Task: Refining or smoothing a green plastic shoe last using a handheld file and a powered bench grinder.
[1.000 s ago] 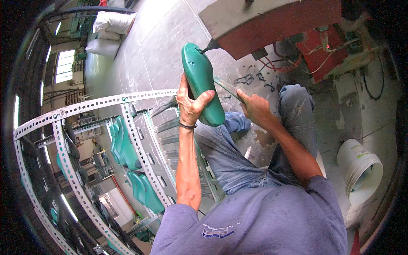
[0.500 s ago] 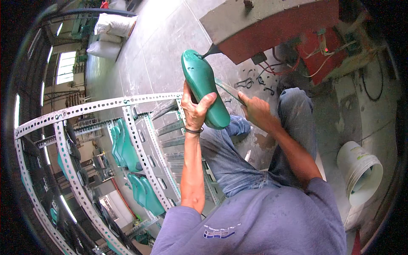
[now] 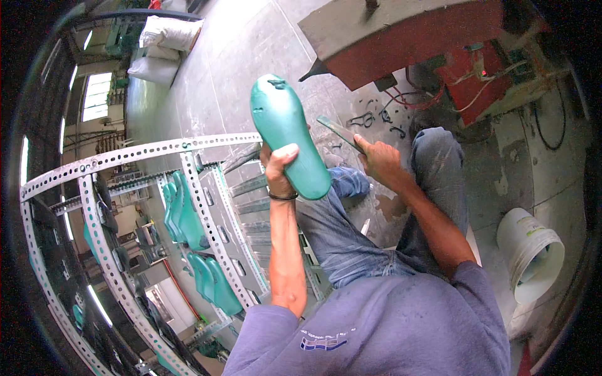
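A green shoe last (image 3: 290,131) is in my left hand (image 3: 278,170), raised in front of me with its broad end pointing away. The left thumb lies across the last's near half, and the other fingers are hidden beneath it. Dark notches show in the surface near the far end. My right hand (image 3: 380,161) grips a long flat blade-like tool, perhaps a file (image 3: 338,133), its tip toward the last but apart from it. That hand's index finger lies along the tool.
Ahead on the right stands a red-and-grey machine (image 3: 389,53) with a dark pointed spike (image 3: 315,71) and loose cables. At left, a perforated metal rack (image 3: 199,207) carries more green lasts (image 3: 187,216). A white bucket (image 3: 530,250) lies at right; dark scraps (image 3: 370,119) litter the floor.
The last has come away from the machine's spike, moving left and slightly toward me, and has turned to show more of its face. The right hand with its tool has barely moved.
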`<control>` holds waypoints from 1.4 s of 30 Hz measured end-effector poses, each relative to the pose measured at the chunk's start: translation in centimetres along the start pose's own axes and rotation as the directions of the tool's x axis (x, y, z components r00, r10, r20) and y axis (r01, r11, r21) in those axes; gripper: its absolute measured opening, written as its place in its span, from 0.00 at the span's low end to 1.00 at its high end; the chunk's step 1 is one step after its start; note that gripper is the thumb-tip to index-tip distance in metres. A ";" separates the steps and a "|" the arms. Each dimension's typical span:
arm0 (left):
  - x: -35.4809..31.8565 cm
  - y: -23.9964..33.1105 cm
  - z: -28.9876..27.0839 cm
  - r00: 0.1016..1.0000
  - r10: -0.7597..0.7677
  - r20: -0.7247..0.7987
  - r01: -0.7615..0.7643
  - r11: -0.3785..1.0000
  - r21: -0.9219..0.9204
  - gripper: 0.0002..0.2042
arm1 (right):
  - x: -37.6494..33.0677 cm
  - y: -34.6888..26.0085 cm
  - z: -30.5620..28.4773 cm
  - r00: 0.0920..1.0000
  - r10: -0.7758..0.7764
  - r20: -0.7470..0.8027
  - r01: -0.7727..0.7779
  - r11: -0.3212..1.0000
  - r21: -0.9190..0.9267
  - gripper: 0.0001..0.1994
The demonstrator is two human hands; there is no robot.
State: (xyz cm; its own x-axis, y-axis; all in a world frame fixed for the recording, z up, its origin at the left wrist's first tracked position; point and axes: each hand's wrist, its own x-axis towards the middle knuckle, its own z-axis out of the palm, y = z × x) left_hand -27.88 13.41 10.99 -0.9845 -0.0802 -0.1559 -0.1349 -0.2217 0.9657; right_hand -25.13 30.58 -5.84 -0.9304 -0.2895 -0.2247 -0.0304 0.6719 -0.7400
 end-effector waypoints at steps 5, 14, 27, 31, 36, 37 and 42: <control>0.9 -1.2 -1.7 0.983 0.067 -0.170 0.002 0.926 0.377 0.24 | -0.7 0.5 0.6 0.999 -0.015 -0.047 0.010 0.996 -0.094 0.27; 2.8 -2.1 -0.4 1.000 0.030 0.003 -0.027 0.832 0.554 0.25 | -0.1 0.1 -1.0 0.999 0.032 0.023 -0.032 0.999 -0.022 0.26; 5.4 -3.4 0.2 0.997 0.067 0.041 -0.078 0.776 0.626 0.25 | -0.1 0.4 -0.5 0.999 -0.020 -0.049 0.020 1.000 -0.007 0.24; 5.3 -2.9 0.6 0.997 0.041 0.070 -0.075 0.786 0.613 0.27 | -0.2 0.6 -0.4 0.998 -0.022 -0.053 0.021 1.000 -0.013 0.25; 5.2 -2.6 0.9 0.993 0.072 0.095 -0.116 0.776 0.620 0.32 | -0.2 0.6 -0.6 0.999 -0.018 -0.050 0.017 1.000 -0.014 0.25; 5.3 -2.6 0.9 0.992 0.073 0.104 -0.122 0.762 0.635 0.34 | -0.2 0.6 -0.6 0.998 -0.021 -0.054 0.021 1.000 -0.009 0.25; 5.2 -2.7 1.0 0.979 0.153 0.135 -0.204 0.721 0.662 0.37 | -0.1 0.8 -0.5 0.999 -0.019 -0.051 0.019 1.000 0.006 0.26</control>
State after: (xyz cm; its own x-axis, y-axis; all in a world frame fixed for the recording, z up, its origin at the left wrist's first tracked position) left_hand -32.70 14.57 7.74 -0.9996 0.0183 0.0233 0.0294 0.5000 0.8655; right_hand -25.29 31.47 -6.06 -0.9471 -0.2670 -0.1782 -0.0458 0.6619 -0.7482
